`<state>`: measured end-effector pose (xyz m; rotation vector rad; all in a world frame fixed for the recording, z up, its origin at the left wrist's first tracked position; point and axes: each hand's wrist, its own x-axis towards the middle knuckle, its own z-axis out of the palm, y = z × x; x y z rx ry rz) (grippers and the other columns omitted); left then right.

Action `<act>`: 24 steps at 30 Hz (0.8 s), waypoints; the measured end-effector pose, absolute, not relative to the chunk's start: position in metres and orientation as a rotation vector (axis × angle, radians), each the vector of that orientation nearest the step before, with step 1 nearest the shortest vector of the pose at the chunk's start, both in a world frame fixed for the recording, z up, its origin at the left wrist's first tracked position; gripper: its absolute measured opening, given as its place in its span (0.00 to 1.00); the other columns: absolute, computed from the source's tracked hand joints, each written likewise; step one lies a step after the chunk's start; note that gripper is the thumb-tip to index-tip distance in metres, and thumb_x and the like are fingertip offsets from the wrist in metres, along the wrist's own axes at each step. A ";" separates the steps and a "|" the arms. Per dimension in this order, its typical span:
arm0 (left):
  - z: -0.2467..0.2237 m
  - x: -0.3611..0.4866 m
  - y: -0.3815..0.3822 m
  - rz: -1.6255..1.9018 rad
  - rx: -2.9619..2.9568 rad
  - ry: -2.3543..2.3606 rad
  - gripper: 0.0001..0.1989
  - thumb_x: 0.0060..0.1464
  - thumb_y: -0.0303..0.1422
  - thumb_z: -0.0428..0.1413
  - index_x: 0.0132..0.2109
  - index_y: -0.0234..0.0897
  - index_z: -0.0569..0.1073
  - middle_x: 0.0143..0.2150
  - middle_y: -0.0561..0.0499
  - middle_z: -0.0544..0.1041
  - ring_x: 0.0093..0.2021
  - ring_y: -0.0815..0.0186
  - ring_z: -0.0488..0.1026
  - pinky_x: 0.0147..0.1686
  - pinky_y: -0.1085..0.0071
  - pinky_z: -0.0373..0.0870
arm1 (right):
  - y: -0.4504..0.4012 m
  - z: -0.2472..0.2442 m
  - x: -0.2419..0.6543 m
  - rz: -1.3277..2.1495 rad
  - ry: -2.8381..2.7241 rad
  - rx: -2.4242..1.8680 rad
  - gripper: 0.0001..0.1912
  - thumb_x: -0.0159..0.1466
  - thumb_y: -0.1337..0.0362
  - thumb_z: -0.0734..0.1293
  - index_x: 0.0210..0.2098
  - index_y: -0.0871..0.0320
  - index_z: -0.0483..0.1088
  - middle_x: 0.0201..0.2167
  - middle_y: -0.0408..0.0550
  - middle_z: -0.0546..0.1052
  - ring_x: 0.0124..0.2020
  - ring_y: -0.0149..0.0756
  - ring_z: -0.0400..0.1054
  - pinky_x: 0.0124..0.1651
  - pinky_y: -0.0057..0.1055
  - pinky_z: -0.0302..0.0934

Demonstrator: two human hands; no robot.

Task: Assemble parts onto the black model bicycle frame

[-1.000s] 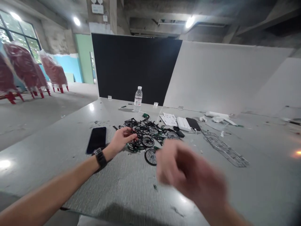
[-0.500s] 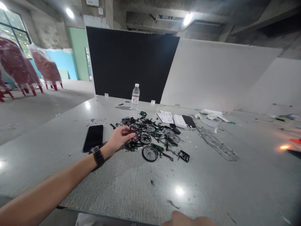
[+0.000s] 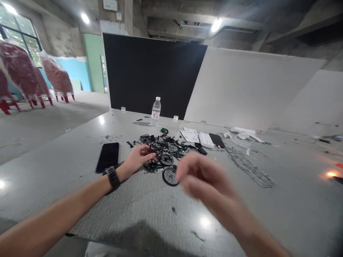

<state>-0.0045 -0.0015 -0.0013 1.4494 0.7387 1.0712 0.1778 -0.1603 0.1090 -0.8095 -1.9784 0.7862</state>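
Observation:
My left hand [image 3: 140, 157], with a dark watch [image 3: 112, 177] on its wrist, rests at the left side of a pile of small model bicycle parts [image 3: 174, 145]. Its thumb and fingers are closed around a thin black model bicycle part that sticks up between them. Just beyond its fingertips lies a spoked wheel [image 3: 166, 159]. My right hand [image 3: 203, 175] hangs over the near right of the pile, fingers curled and smeared by motion. It hides part of another spoked wheel [image 3: 169, 177] and several parts behind it. Whether it holds anything cannot be made out.
Left of the pile lies a phone [image 3: 107, 157]. A water bottle [image 3: 155, 112] stands behind it. Printed sheets [image 3: 190, 135], a white case [image 3: 206, 140] and a dark flat object [image 3: 216, 140] lie at the back right, near an emptied parts frame [image 3: 249, 167]. Black and white panels [image 3: 155, 75] border the table.
My right hand has come up from the bottom edge, forward over the near right of the pile. My left hand stays almost in place, still holding the thin black part.

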 end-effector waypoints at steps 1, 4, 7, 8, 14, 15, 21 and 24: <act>0.000 -0.005 -0.002 1.070 1.457 0.735 0.15 0.50 0.38 0.67 0.39 0.36 0.74 0.33 0.48 0.82 0.36 0.62 0.81 0.38 0.67 0.75 | -0.143 0.111 0.182 0.708 -1.963 -0.928 0.12 0.73 0.53 0.61 0.39 0.53 0.69 0.22 0.37 0.63 0.20 0.27 0.52 0.20 0.27 0.45; 0.000 -0.004 -0.004 1.041 1.443 0.743 0.14 0.50 0.38 0.67 0.40 0.35 0.74 0.34 0.47 0.82 0.35 0.62 0.80 0.39 0.67 0.75 | -0.090 0.097 0.199 0.455 -2.019 -1.246 0.11 0.72 0.55 0.63 0.38 0.55 0.70 0.22 0.39 0.65 0.21 0.29 0.55 0.24 0.29 0.49; -0.001 -0.003 -0.003 1.029 1.394 0.751 0.15 0.49 0.37 0.68 0.39 0.35 0.74 0.34 0.47 0.83 0.35 0.63 0.80 0.39 0.67 0.75 | -0.053 0.065 0.216 0.316 -2.063 -1.334 0.10 0.71 0.57 0.63 0.41 0.56 0.69 0.24 0.41 0.69 0.24 0.31 0.61 0.28 0.30 0.53; -0.001 -0.003 -0.003 1.026 1.379 0.751 0.15 0.48 0.37 0.68 0.38 0.36 0.73 0.34 0.47 0.82 0.35 0.63 0.80 0.39 0.67 0.76 | -0.046 0.054 0.220 0.278 -2.069 -1.354 0.09 0.71 0.57 0.62 0.42 0.56 0.69 0.25 0.42 0.71 0.25 0.32 0.63 0.30 0.31 0.55; -0.003 -0.002 -0.001 1.071 1.322 0.771 0.14 0.49 0.35 0.68 0.40 0.35 0.74 0.36 0.47 0.82 0.36 0.64 0.81 0.38 0.69 0.76 | -0.037 0.025 0.244 0.139 -2.222 -1.637 0.06 0.69 0.60 0.65 0.40 0.53 0.73 0.35 0.47 0.80 0.34 0.39 0.71 0.35 0.33 0.57; -0.003 -0.003 -0.001 1.096 1.305 0.783 0.14 0.49 0.34 0.68 0.40 0.35 0.74 0.37 0.47 0.83 0.37 0.64 0.81 0.38 0.69 0.76 | -0.037 0.024 0.250 0.136 -2.235 -1.658 0.06 0.69 0.60 0.65 0.41 0.53 0.73 0.37 0.47 0.80 0.37 0.40 0.72 0.36 0.33 0.59; -0.005 -0.006 0.003 1.184 1.230 0.824 0.14 0.50 0.34 0.67 0.42 0.34 0.75 0.40 0.46 0.83 0.36 0.66 0.80 0.41 0.68 0.77 | -0.043 0.026 0.262 0.167 -2.312 -1.596 0.08 0.71 0.60 0.64 0.43 0.53 0.75 0.44 0.48 0.81 0.44 0.43 0.73 0.45 0.38 0.63; -0.004 -0.006 0.002 1.195 1.219 0.831 0.14 0.50 0.34 0.67 0.42 0.33 0.75 0.39 0.45 0.83 0.36 0.65 0.80 0.41 0.67 0.77 | -0.050 0.027 0.246 0.184 -2.382 -1.457 0.09 0.71 0.58 0.65 0.43 0.53 0.75 0.42 0.48 0.80 0.43 0.42 0.73 0.46 0.37 0.64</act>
